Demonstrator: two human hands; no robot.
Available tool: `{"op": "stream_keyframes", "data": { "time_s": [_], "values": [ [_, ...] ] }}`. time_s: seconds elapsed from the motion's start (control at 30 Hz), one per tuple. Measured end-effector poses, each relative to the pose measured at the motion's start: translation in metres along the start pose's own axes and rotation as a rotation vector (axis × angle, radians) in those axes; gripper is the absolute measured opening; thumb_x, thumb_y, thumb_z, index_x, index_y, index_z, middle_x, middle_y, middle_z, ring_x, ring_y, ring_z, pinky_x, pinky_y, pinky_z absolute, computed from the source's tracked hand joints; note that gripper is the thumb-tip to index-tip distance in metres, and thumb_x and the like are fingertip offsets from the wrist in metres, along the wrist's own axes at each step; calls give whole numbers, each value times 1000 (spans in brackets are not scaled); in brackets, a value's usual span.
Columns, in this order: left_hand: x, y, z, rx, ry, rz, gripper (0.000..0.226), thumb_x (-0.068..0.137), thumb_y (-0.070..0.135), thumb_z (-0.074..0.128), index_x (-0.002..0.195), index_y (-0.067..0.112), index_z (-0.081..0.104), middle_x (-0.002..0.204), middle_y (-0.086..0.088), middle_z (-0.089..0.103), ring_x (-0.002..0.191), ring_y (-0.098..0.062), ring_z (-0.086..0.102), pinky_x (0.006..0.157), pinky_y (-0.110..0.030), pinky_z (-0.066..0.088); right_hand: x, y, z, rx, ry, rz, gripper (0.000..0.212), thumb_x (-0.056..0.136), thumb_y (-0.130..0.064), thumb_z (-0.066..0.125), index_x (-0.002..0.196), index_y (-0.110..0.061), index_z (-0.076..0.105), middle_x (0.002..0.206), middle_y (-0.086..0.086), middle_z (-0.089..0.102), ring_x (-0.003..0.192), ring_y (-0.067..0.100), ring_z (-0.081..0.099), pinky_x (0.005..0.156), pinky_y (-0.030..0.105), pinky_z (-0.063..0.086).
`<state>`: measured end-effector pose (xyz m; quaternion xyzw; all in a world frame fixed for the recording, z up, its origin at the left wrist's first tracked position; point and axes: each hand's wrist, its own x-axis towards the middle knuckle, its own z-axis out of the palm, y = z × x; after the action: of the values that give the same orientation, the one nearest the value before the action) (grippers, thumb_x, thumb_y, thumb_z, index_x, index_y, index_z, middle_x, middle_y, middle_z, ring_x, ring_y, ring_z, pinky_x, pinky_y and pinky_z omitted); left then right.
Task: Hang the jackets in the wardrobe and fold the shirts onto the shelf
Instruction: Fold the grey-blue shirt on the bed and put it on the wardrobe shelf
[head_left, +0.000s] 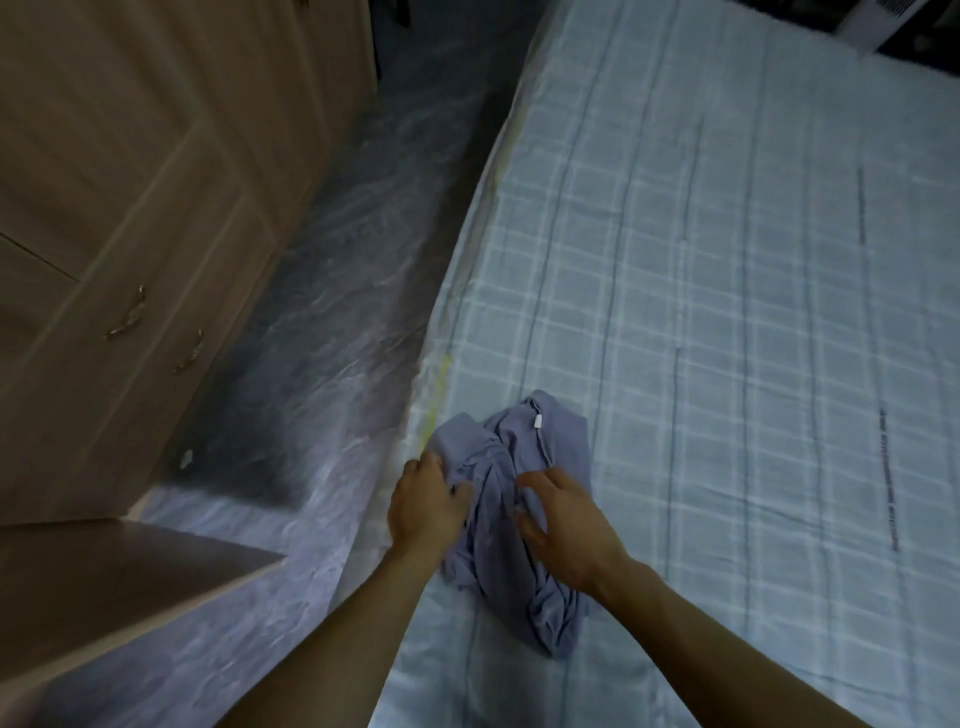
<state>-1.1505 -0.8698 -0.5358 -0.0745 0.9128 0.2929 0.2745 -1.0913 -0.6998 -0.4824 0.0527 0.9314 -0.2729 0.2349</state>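
The left hand (423, 506) pinches a fold at the left edge of a crumpled, soft lilac shirt (511, 512), while the right hand (563, 525) rests on its right side with fingers loosely spread. The shirt lies bunched in twisted ridges near the left edge of the bed (727, 312), on a pale checked, puckered cover. To the left stands a wood-grain wardrobe (130, 208) with curved metal handles (127, 314).

A home bedroom — checked-cover bed (727, 312) beside a wooden wardrobe (130, 182).
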Motion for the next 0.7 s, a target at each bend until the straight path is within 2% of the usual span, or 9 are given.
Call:
{"op": "stream_keyframes", "data": {
  "time_s": [0.13,0.2,0.27,0.37,0.47,0.53,0.6,0.7],
  "values": [
    [11,-6,5,41,61,10,13,92,28,62,97,19,54,104,-5,60,94,-25,60,72,-32,45,7,8,3,29,8,-4,34,95,-26,56,128,-18,55,119,4,55,107,22,54,91,27,42],
    [9,-8,3,32,91,79,9,93,20,59,88,19,52,92,-2,58,87,-25,59,67,-30,39,9,11,0,24,-2,-12,33,94,-24,57,127,-17,56,119,5,55,107,23,55,90,28,43],
    [2,-5,-4,-18,129,185,10,91,14,60,85,17,53,84,0,51,81,-25,56,65,-31,36,13,10,-6,25,7,-25,30,94,-22,58,122,-15,57,115,7,56,103,26,56,85,28,43],
    [-17,7,-21,-77,180,404,8,90,8,60,88,15,56,84,4,47,81,-18,48,68,-27,35,18,2,-24,63,76,-50,32,93,-16,62,124,-10,56,114,13,58,101,29,57,80,21,37],
    [-42,35,-46,-72,207,604,11,91,6,58,92,17,57,89,7,48,85,-9,41,73,-16,31,17,-11,-52,91,132,-148,43,89,-12,67,130,-8,55,125,13,58,114,26,53,92,14,31],
    [-63,57,-63,-84,232,676,15,90,4,57,91,18,56,89,9,47,85,-6,40,74,-12,32,9,-20,-72,114,145,-248,39,86,-12,69,124,-7,59,120,12,60,112,25,53,96,23,37],
    [-84,80,-80,-107,269,734,16,90,4,55,89,20,54,89,11,46,82,-3,40,75,-6,32,-8,-28,-91,157,190,-294,27,87,-14,67,113,-9,62,109,9,62,102,22,56,89,33,44],
    [-112,112,-106,-137,311,796,11,91,7,53,90,18,56,88,11,50,80,-3,44,74,-5,33,-41,-36,-118,248,320,-307,13,94,-15,59,106,-15,65,100,1,66,89,14,58,79,31,47]
  ]
}}
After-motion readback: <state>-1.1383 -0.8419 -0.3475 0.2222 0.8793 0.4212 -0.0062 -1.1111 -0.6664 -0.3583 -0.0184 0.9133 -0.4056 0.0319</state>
